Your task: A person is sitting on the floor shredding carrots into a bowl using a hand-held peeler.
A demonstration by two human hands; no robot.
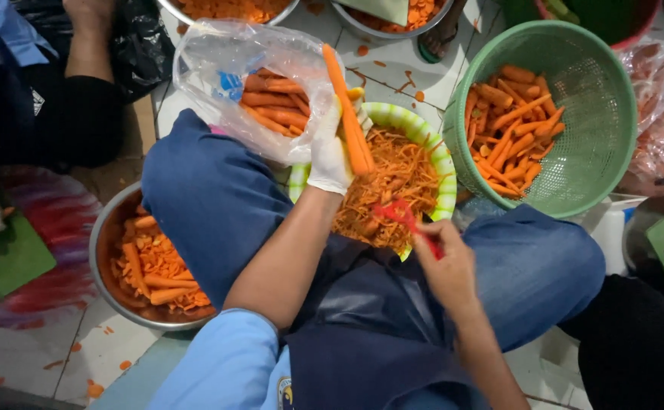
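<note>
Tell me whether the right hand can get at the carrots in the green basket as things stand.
Probably yes. The right hand holds a red peeler, so it is not free, but the green basket sits open-topped just beyond that knee, its carrots uncovered, with nothing between.

Long orange carrot (347,114) held upright, red peeler (404,216) over shavings
</note>
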